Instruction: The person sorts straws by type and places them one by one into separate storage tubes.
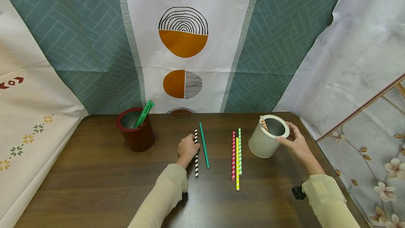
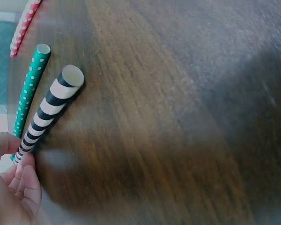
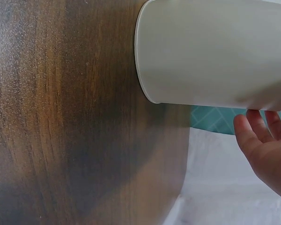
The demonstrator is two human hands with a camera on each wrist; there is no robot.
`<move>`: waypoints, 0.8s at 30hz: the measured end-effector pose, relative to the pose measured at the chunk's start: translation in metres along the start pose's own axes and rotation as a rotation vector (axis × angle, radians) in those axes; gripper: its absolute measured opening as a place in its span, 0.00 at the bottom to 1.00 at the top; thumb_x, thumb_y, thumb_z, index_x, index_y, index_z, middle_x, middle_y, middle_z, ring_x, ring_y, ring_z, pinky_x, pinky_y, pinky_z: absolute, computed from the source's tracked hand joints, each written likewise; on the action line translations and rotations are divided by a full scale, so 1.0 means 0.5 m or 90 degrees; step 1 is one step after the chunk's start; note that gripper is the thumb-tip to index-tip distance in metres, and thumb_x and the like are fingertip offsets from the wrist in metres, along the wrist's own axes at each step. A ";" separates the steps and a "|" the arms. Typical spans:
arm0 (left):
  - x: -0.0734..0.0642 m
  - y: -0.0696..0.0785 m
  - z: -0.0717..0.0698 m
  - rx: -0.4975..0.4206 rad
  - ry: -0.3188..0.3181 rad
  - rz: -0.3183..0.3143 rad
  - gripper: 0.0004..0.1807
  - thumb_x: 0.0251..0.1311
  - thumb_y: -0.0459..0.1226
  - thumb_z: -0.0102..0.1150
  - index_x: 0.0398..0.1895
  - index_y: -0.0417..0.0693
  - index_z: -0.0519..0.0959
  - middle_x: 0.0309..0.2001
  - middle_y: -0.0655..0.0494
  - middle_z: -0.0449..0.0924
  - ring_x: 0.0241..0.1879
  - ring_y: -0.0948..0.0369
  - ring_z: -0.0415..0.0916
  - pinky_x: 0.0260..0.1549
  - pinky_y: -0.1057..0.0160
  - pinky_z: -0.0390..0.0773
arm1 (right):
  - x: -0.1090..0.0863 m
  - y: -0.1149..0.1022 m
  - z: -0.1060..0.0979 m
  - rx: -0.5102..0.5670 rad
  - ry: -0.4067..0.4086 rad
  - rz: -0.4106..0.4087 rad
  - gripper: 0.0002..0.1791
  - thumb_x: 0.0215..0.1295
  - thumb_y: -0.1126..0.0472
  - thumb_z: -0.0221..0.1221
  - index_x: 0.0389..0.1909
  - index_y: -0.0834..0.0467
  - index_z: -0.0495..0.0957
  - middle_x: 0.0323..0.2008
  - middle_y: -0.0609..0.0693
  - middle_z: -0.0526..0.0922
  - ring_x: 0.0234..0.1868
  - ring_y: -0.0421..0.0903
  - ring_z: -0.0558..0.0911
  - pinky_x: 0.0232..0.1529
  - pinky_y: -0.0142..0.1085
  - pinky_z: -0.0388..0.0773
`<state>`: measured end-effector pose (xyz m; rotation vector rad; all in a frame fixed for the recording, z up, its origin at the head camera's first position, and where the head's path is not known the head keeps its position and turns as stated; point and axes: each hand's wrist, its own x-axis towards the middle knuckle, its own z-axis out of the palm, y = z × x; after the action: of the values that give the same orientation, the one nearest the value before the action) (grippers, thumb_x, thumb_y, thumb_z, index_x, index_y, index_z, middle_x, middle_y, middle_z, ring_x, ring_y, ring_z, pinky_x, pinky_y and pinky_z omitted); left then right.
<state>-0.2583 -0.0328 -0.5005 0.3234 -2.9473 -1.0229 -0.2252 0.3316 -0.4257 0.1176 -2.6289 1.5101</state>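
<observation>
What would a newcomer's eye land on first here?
Probably the dark red pot at left, something green leaning from it, and the pale can at right, touched by the right grip. Between them, the left grip pinches a black-and-white straw beside a teal straw.

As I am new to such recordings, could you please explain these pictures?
There is no machine, only a person's two bare hands. The wide picture comes from a head camera, the close ones from each wrist. The left hand pinches a black-striped white straw; the right hand holds a whitish cylindrical cup containing an orange-striped straw. On the brown wooden table also lie a teal dotted straw, a red dotted one, a yellow striped one and a green striped one. A dark red cylindrical cup holds a green object.
</observation>
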 end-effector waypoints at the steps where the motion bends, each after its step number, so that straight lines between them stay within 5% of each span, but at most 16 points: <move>1: -0.001 0.000 -0.002 -0.002 -0.003 0.002 0.14 0.47 0.38 0.58 0.41 0.47 0.76 0.27 0.54 0.79 0.22 0.56 0.72 0.16 0.62 0.68 | 0.000 0.000 0.000 -0.001 0.000 -0.001 0.37 0.56 0.65 0.57 0.64 0.64 0.49 0.55 0.61 0.61 0.43 0.29 0.67 0.36 0.18 0.68; 12: 0.011 0.016 -0.052 -0.047 -0.031 0.014 0.18 0.52 0.40 0.56 0.48 0.47 0.74 0.38 0.54 0.82 0.30 0.56 0.77 0.22 0.61 0.73 | 0.002 0.002 0.000 0.000 -0.002 -0.005 0.37 0.56 0.65 0.57 0.64 0.64 0.48 0.55 0.61 0.61 0.42 0.28 0.67 0.36 0.18 0.68; 17: 0.025 0.033 -0.078 -0.071 -0.041 0.024 0.19 0.53 0.40 0.55 0.50 0.47 0.73 0.38 0.53 0.81 0.28 0.57 0.77 0.21 0.62 0.72 | 0.002 0.002 0.000 -0.002 -0.002 -0.001 0.38 0.56 0.65 0.57 0.64 0.64 0.48 0.56 0.62 0.61 0.42 0.28 0.67 0.36 0.18 0.68; 24: 0.039 0.055 -0.104 -0.108 -0.052 0.047 0.18 0.52 0.40 0.55 0.48 0.46 0.73 0.37 0.52 0.81 0.31 0.57 0.77 0.32 0.59 0.73 | 0.002 0.002 -0.002 -0.005 -0.006 0.000 0.38 0.56 0.65 0.57 0.64 0.64 0.48 0.56 0.62 0.61 0.42 0.29 0.67 0.35 0.18 0.68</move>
<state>-0.2790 -0.0472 -0.4439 0.1728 -2.8901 -1.2948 -0.2263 0.3328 -0.4258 0.1237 -2.6415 1.5024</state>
